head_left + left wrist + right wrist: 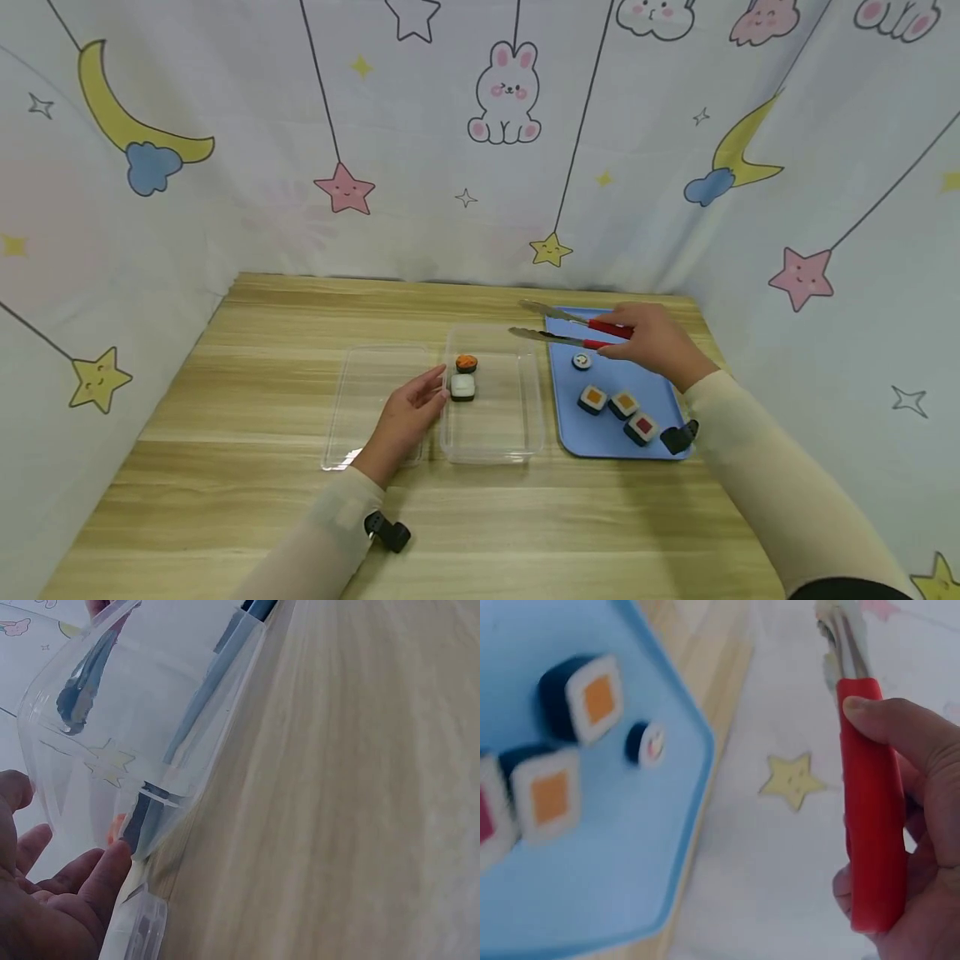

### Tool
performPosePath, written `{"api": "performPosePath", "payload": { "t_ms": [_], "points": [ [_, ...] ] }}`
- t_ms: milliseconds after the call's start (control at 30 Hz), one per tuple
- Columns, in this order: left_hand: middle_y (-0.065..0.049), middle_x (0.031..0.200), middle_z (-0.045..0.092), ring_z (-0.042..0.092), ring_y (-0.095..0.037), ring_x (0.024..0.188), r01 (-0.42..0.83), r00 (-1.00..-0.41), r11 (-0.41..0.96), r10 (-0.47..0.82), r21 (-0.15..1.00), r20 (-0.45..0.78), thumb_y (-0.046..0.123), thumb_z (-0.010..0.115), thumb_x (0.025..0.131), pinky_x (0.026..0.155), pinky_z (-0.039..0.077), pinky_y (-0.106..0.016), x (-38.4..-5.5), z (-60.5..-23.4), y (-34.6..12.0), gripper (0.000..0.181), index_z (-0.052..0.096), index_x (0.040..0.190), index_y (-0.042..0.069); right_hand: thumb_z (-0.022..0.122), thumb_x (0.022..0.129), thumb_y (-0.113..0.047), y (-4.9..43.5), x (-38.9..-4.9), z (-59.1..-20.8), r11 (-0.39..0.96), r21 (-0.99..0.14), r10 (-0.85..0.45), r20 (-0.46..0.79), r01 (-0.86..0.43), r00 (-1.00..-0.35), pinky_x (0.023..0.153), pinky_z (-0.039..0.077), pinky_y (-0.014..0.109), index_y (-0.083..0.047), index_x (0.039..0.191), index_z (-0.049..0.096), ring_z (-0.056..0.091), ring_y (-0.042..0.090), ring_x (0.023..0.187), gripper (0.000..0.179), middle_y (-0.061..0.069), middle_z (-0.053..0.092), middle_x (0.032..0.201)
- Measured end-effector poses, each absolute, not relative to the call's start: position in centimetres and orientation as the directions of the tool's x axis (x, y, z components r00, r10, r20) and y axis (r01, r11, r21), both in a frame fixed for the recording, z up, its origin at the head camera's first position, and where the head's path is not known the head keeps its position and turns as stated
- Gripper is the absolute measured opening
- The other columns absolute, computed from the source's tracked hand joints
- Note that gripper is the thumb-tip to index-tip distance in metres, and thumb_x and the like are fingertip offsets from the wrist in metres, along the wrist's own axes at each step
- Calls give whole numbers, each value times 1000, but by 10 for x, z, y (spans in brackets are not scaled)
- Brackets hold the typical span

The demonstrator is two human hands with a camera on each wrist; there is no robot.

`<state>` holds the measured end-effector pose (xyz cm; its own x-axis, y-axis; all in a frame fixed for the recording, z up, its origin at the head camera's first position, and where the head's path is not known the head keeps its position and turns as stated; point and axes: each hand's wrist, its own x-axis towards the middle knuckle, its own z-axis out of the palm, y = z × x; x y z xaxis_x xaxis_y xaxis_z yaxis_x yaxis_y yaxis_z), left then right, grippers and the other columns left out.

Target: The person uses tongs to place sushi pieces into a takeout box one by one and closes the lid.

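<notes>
My right hand [656, 337] grips a pair of tongs [874, 817] by their red handles. The metal arms of the tongs are spread apart, reaching left over the back of the blue tray [577, 442], with nothing between their tips. My left hand [401, 417], fingers loosely extended, rests its fingertips at the left wall of a clear plastic box [495, 454]. Inside that box, near its left side, sit an orange-topped sushi piece [467, 363] and a white-topped one [462, 387]. On the tray lie a small round roll [581, 361] and several square sushi pieces [592, 399].
A clear plastic lid [341, 408] lies left of the box, partly behind my left hand. All of it stands on a wood-grain table [225, 450]. A white printed curtain [420, 242] surrounds the table's back and sides.
</notes>
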<state>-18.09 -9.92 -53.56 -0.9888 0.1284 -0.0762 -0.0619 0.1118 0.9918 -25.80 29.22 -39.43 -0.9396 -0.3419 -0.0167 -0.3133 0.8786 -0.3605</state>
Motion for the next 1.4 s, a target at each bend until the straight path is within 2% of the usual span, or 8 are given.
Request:
{"api": "performPosePath", "payload": {
  "t_ms": [200, 367, 533, 1067, 1400],
  "points": [
    [-15, 147, 58, 59, -30, 131, -69, -989, 115, 122, 991, -83, 22, 68, 103, 102, 51, -38, -181, -535, -99, 52, 55, 153, 16, 87, 86, -28, 338, -252, -407, 896, -398, -232, -45, -196, -972, 75, 57, 41, -5, 131, 72, 61, 30, 97, 53, 13, 69, 113],
    [-16, 147, 58, 59, -31, 131, -78, -989, 126, 115, 989, -92, 22, 68, 103, 103, 52, -39, -181, -534, -97, 53, 54, 153, 16, 87, 86, -23, 365, -241, -425, 896, -417, -203, -76, -154, -976, 73, 56, 37, -2, 130, 72, 61, 30, 95, 51, 17, 71, 110],
    [-16, 147, 57, 59, -30, 131, -79, -989, 117, 118, 990, -93, 22, 68, 103, 102, 52, -38, -181, -534, -97, 52, 54, 153, 16, 87, 85, -25, 381, -229, -440, 909, -395, -185, -103, -131, -977, 73, 56, 39, 0, 128, 72, 62, 31, 92, 52, 17, 71, 109],
    [-17, 149, 56, 57, -31, 132, -85, -987, 82, 128, 993, -95, 24, 69, 102, 100, 52, -34, -181, -539, -98, 53, 54, 153, 16, 88, 84, -24, 386, -218, -455, 916, -392, -145, -143, -79, -979, 76, 57, 43, -2, 123, 75, 62, 29, 90, 47, 14, 72, 106],
    [-18, 148, 57, 59, -32, 130, -66, -990, 95, 119, 993, -77, 21, 69, 102, 96, 54, -30, -181, -538, -97, 53, 54, 153, 15, 88, 84, -21, 386, -219, -456, 912, -393, -169, -103, -116, -980, 75, 58, 43, -1, 121, 76, 64, 27, 87, 43, 13, 73, 104]
  ]
}}
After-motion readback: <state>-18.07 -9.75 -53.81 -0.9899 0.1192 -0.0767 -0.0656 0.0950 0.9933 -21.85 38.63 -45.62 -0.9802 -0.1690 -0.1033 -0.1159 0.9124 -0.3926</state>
